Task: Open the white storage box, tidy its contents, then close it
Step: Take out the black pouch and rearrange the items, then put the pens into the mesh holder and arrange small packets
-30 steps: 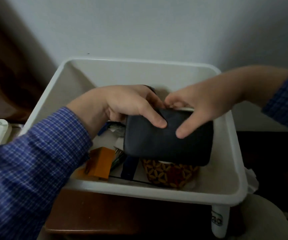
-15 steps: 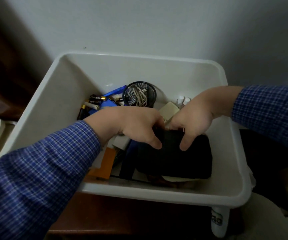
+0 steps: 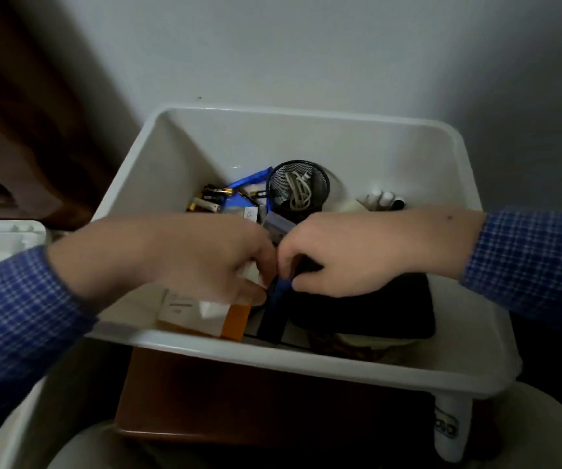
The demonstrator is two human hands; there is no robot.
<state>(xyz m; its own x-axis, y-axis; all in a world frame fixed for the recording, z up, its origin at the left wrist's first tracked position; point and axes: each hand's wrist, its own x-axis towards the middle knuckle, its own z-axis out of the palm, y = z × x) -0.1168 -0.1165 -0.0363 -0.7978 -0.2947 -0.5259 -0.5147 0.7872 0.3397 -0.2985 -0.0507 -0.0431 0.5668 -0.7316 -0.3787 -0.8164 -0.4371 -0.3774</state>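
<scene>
left hand (image 3: 201,262) grip: fingers curling down onto a white slip, whether pinching cannot tell | right hand (image 3: 350,255) grip: fingertips pressing on black pouch (image 3: 374,309) | both meeting mid-box | white storage box (image 3: 306,130) sitting open, lid off | black mesh cup (image 3: 298,187) standing behind, batteries (image 3: 210,199) lying just left of it

We see a white storage box (image 3: 306,137) holding a black pouch (image 3: 374,309), a black mesh cup (image 3: 298,189), an orange-and-white carton (image 3: 225,319) and a blue strap (image 3: 274,313). Our sleeves (image 3: 19,316) are blue checked with pale lines. The wall (image 3: 306,45) is grey.
</scene>
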